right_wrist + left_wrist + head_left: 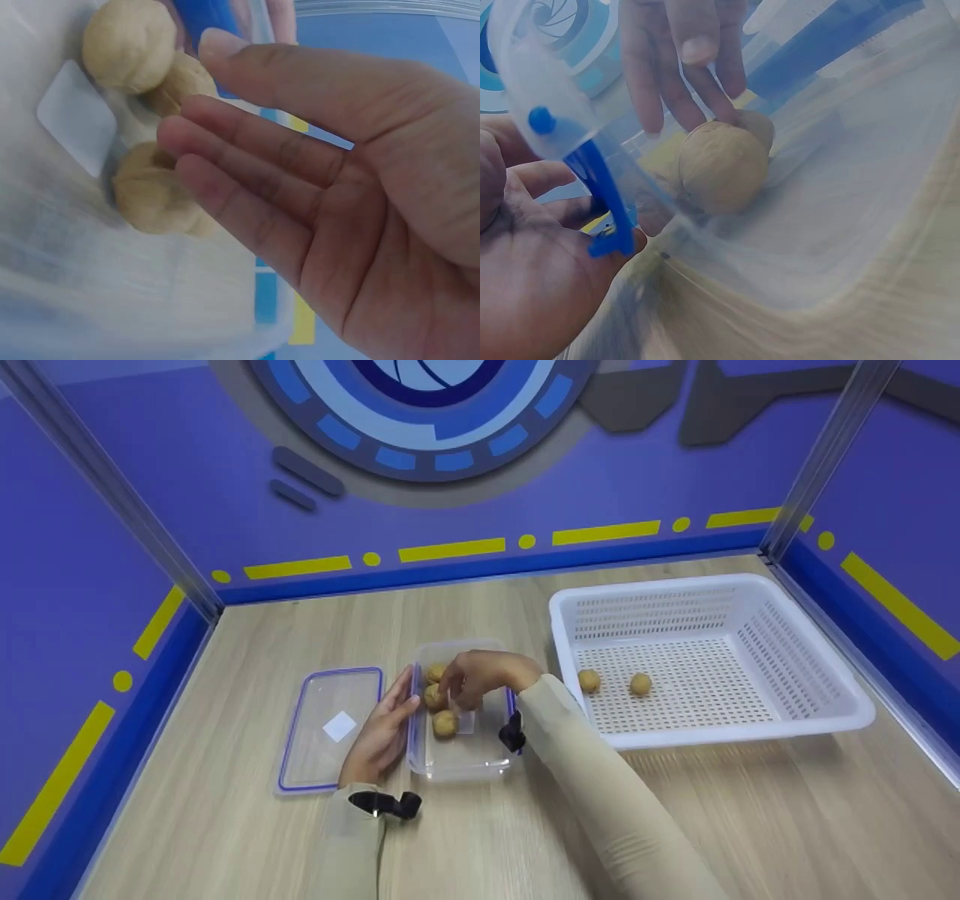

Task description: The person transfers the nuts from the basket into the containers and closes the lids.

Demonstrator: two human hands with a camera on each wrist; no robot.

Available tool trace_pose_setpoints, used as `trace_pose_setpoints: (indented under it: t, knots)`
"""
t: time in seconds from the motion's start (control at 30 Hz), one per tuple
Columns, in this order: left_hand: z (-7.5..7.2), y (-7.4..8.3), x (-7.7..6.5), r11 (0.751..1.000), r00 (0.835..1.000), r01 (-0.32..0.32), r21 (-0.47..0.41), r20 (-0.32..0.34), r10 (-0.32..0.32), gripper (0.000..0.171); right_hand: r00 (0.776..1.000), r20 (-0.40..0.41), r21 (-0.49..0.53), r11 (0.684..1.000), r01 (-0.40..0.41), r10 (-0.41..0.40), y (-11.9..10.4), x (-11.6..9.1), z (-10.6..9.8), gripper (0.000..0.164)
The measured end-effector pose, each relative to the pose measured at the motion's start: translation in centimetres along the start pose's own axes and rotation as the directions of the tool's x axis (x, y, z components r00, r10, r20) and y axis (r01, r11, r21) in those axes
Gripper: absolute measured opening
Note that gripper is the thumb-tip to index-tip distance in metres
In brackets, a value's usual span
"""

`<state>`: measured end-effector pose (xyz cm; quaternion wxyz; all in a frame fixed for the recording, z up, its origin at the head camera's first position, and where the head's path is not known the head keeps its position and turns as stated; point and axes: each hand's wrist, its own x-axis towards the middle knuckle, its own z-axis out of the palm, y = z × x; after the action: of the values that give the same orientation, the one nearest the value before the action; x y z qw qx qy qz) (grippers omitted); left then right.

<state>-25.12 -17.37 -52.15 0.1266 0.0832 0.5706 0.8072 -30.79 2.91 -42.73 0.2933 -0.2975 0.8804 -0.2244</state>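
A clear plastic food box (461, 770) stands uncovered on the table, with several walnuts (445, 724) along its left side. My right hand (484, 679) reaches down into the box, fingers loosely bent. In the right wrist view its thumb is apart from the fingers and nothing lies between them; the fingertips are right at a walnut (154, 191). My left hand (381, 735) rests along the box's left outer wall, fingers extended. The left wrist view shows that palm beside a blue-edged clip (607, 202) on the box.
A white perforated basket (750, 729) at the right holds two walnuts (640, 684). Left of the box lies a clear lid (311, 757) with a blue seal and a white label (340, 726). Blue panels (450, 566) border the table at the back and sides.
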Motion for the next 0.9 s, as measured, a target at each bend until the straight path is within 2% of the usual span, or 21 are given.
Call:
trace_pose_setpoints:
  t: [0.17,0.33,0.63,0.9]
  knots:
    - [-0.1,0.0,-0.1,1.000,1.000,-0.005,-0.009,0.013,0.005,0.066,0.999,-0.030,0.010,0.999,0.037,-0.037,0.2,-0.6,-0.9,0.042]
    - [0.0,-0.1,-0.1,1.000,1.000,-0.014,-0.019,0.021,0.015,0.066,0.996,-0.037,-0.007,0.997,0.075,-0.075,0.5,-1.2,-1.7,0.040]
    - [0.1,-0.1,0.0,1.000,1.000,-0.017,0.002,0.005,0.017,0.064,0.983,-0.113,-0.052,0.989,0.138,-0.143,1.1,-2.7,-3.3,0.042]
    - [-0.1,-0.2,0.0,1.000,1.000,-0.010,0.009,-0.009,0.010,0.067,0.974,-0.153,-0.050,0.986,0.159,-0.165,2.1,-4.3,-4.6,0.041]
